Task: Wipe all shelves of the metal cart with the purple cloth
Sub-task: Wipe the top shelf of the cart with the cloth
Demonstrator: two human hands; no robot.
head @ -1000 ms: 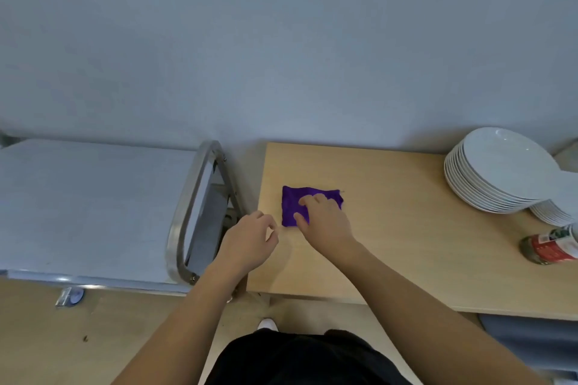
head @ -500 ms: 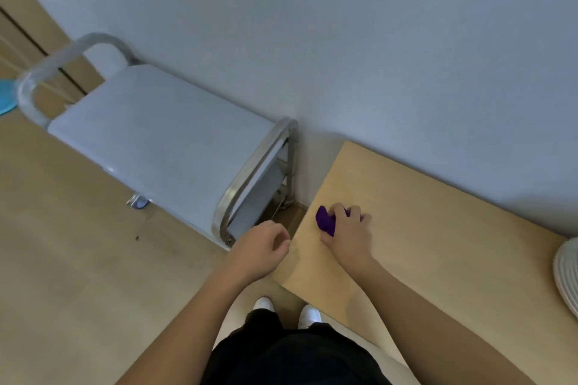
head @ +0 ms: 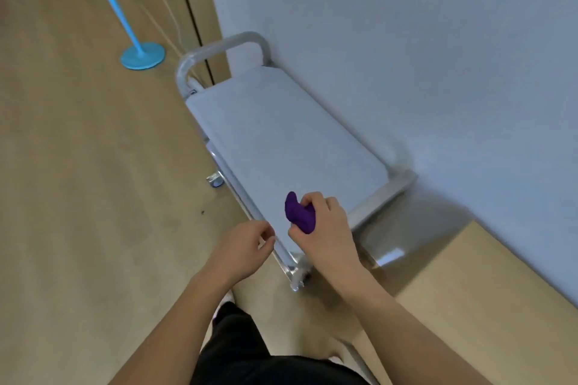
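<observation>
– Purple cloth [head: 299,212] first: where do we put it?
– Bunched in the right hand [head: 325,228]. Fingers [head: 316,199] curl over the top and the thumb closes underneath, so we log a firm grip. A lobe of fabric sticks out past the fingertips, away from the wrist.
– Is it touching the cart?
– We can't tell. The wad sits over the near end of the metal cart [head: 281,134], and the top shelf runs on beyond the fingertips. Contact isn't readable from this head view.
– Left hand [head: 244,247]?
– Just beside the right one, on its thumb side, at the cart's near corner. Fingers are loosely curled, thumb near the index tip, nothing in them. We see a small gap between the two hands.
– What's around them?
– The cart's near rail [head: 381,194] runs just off the right knuckles, on the little-finger side. The far handle [head: 219,47] is well beyond the fingertips. A caster [head: 215,181] shows ahead of the left fingers, under the shelf edge.
– Anything else?
– A wooden table [head: 469,291] lies behind the right wrist, on the forearm's outer side, against the grey wall [head: 406,40]. A blue stand [head: 142,55] is far out past the left fingertips on the wood floor [head: 78,166].
</observation>
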